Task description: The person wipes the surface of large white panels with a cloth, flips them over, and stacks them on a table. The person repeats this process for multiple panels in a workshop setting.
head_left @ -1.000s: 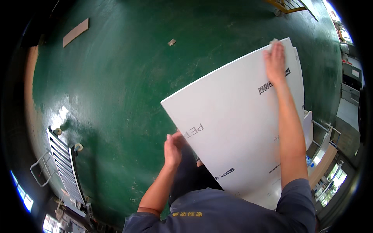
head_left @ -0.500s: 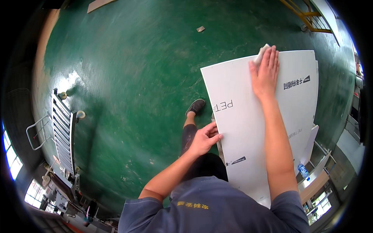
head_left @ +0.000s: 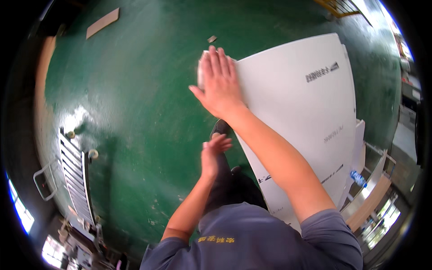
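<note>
My right hand [head_left: 221,87] is at the far left corner of a large white panel [head_left: 292,99], its fingers stretched out over a white cloth [head_left: 201,74]. Part of the cloth shows at the fingers' left side, past the panel's edge; the rest is hidden under the hand. Dark printing marks the panel's smooth top. My left hand [head_left: 215,150], a little blurred, hangs in the air left of the panel's near side. It touches nothing, and its fingers are apart.
Left on the green floor [head_left: 148,103] stands a roller conveyor [head_left: 74,173] with wheels. A board [head_left: 103,22] and a small scrap [head_left: 212,39] lie farther off. Right of the panel are a blue-labelled bottle [head_left: 358,178] and a wooden board [head_left: 371,204]. A yellow frame [head_left: 339,6] stands at the far right.
My right hand has slid left with the cloth, from the far edge's middle to the far left corner. My left hand has let go of the panel's left edge and moved away from it.
</note>
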Action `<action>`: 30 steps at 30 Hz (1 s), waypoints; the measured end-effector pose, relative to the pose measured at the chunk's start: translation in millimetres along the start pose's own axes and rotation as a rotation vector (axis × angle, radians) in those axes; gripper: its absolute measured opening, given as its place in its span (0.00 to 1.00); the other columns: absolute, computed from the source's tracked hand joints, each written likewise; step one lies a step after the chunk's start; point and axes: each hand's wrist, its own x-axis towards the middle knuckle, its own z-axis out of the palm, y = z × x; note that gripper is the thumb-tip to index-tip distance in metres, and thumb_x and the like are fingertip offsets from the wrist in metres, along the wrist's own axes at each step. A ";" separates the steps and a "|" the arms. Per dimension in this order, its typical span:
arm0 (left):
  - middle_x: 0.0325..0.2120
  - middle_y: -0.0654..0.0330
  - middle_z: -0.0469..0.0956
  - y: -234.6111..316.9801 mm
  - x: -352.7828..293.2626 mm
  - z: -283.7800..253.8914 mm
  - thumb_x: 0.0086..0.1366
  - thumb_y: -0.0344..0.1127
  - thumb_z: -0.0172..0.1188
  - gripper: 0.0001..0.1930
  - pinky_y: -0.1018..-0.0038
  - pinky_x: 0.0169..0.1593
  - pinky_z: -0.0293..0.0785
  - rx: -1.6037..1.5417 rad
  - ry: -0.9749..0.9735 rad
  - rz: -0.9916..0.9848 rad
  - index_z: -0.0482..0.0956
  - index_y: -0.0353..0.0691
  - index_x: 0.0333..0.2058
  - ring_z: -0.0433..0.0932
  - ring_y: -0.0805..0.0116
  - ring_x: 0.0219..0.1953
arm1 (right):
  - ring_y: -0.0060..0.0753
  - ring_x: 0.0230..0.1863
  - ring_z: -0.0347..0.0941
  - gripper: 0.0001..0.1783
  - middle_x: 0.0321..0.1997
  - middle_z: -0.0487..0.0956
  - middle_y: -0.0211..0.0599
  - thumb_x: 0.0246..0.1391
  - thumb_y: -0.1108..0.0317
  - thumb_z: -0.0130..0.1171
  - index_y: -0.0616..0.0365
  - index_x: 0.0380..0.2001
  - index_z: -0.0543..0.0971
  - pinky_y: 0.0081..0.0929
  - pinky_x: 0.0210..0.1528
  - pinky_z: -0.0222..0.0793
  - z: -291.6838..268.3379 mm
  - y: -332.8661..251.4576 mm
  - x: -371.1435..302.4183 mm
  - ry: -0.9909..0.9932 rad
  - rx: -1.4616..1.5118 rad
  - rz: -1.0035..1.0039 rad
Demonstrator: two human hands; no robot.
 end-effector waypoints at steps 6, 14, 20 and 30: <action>0.51 0.50 0.80 64.9 15.6 -44.4 0.79 0.56 0.27 0.35 0.63 0.59 0.70 0.384 0.133 0.368 0.73 0.32 0.59 0.79 0.59 0.51 | 0.61 0.80 0.38 0.44 0.80 0.47 0.54 0.66 0.37 0.44 0.51 0.75 0.53 0.52 0.79 0.32 -18.5 124.7 34.8 0.294 -0.297 0.450; 0.66 0.48 0.66 122.5 67.1 15.8 0.80 0.48 0.38 0.28 0.61 0.70 0.56 0.805 0.065 0.995 0.66 0.31 0.65 0.64 0.56 0.68 | 0.65 0.79 0.38 0.44 0.81 0.45 0.41 0.62 0.37 0.49 0.46 0.75 0.57 0.63 0.78 0.31 14.2 -29.8 -122.6 0.051 -0.037 0.365; 0.69 0.46 0.61 123.2 111.1 79.7 0.78 0.47 0.41 0.28 0.55 0.72 0.52 1.588 -0.322 1.277 0.63 0.36 0.68 0.57 0.46 0.72 | 0.57 0.79 0.43 0.46 0.79 0.53 0.43 0.52 0.46 0.65 0.49 0.71 0.63 0.58 0.77 0.39 -20.9 -35.9 -336.0 0.201 0.085 0.659; 0.67 0.49 0.66 86.1 115.3 86.5 0.77 0.50 0.43 0.26 0.51 0.73 0.50 1.797 -0.295 1.357 0.70 0.39 0.64 0.59 0.48 0.71 | 0.62 0.78 0.42 0.68 0.77 0.49 0.58 0.38 0.53 0.78 0.66 0.73 0.47 0.54 0.78 0.40 -21.1 -55.2 -836.0 0.213 -0.364 1.595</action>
